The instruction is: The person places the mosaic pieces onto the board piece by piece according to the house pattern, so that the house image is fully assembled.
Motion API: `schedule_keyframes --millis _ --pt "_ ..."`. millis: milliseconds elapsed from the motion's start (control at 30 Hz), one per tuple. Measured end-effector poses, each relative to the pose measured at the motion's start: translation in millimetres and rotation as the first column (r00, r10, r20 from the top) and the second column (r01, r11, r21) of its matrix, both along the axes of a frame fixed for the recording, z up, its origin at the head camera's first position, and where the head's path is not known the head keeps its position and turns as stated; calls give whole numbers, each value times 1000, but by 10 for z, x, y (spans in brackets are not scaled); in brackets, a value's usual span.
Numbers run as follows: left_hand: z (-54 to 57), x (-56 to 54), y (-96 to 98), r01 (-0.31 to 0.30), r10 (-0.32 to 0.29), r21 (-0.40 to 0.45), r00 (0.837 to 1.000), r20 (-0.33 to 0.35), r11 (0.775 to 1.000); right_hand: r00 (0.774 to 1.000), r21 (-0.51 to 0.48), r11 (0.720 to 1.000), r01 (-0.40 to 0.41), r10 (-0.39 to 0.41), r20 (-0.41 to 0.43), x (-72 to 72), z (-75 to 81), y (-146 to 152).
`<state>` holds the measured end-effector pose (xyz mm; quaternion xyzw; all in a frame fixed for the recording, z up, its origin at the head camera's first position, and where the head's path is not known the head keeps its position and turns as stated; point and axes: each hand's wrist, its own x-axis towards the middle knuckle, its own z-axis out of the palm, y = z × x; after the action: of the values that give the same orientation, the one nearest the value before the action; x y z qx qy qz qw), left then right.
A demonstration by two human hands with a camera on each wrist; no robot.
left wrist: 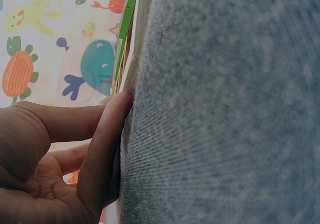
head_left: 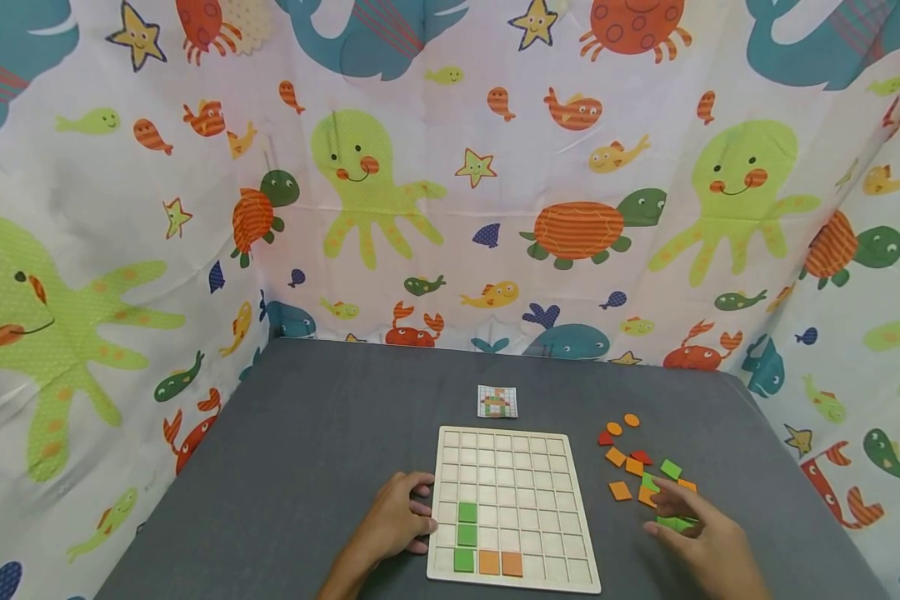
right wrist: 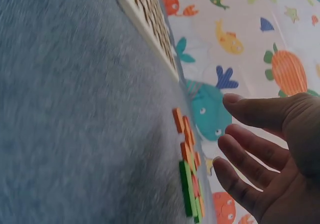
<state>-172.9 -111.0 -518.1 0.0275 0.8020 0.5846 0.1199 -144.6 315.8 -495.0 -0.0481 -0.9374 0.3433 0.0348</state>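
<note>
Presently: right hand (head_left: 703,533), fingers parted, empty, is nearer loose tiles (head_left: 634,467) off board's (head_left: 508,497) right edge; left hand (head_left: 392,517), ungrasping, touches left edge.

Head: above, facing forward-down, whole board (head_left: 517,496), curtain (head_left: 457,117) behind
Left wrist: close, low along desk (left wrist: 225,103), tipped sideways
Right wrist: low, tipped sideways, tiles (right wrist: 186,186) edge-on
Wrists share: board, curtain
</note>
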Motion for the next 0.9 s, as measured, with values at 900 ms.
schedule_keyframes --millis 900 --pt "2 -6 -8 -8 8 18 1000 8 1000 983 109 994 9 -29 179 -98 -130 415"
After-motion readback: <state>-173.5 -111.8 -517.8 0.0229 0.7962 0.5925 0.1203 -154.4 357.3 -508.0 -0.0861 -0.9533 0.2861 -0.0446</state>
